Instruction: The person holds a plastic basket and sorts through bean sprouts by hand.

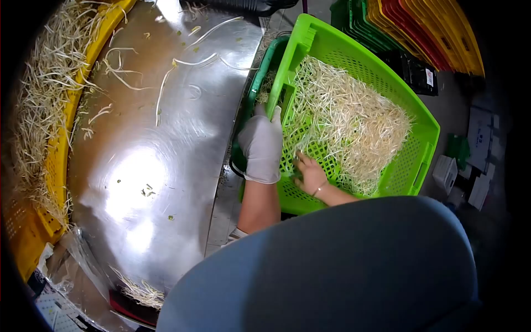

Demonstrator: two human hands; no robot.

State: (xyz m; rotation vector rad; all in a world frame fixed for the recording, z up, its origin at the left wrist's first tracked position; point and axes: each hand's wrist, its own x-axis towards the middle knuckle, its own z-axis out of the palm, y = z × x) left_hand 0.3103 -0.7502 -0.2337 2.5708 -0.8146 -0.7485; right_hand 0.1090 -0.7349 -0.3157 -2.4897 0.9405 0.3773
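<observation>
A bright green perforated crate stands tilted beside the metal table, with a heap of pale bean sprouts in it. My left hand, in a whitish glove, is closed on the crate's near-left rim, its fingertips partly hidden. Inside the crate, my right hand is bare, with its fingers spread low over the perforated floor, just left of the heap. Some thin sprouts lie by its fingertips, and no clump shows in its grasp.
Loose sprouts lie on the shiny metal table. A yellow crate full of sprouts is at the left edge. A dark green container sits under the green crate's rim. Stacked coloured crates stand at the upper right.
</observation>
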